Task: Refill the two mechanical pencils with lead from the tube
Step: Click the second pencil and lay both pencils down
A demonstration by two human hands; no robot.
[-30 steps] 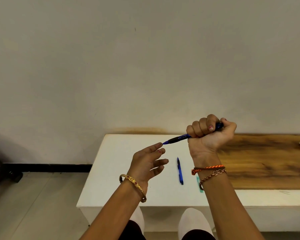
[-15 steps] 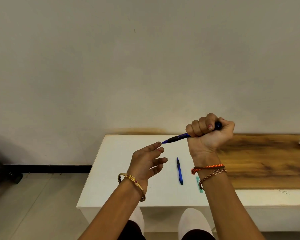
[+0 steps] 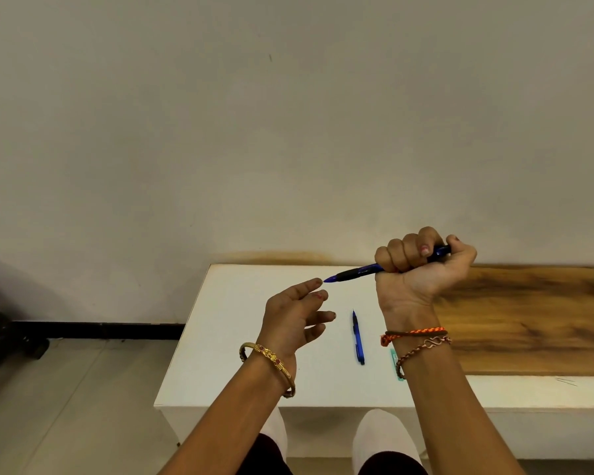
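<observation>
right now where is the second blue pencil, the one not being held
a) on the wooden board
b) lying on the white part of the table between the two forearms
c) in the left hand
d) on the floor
b: the second pencil lies flat on the white table, between the open left hand and the right hand, which grips the other pencil.

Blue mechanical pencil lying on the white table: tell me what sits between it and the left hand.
Nothing; the head view shows only bare white table between pencil and left hand.
</observation>
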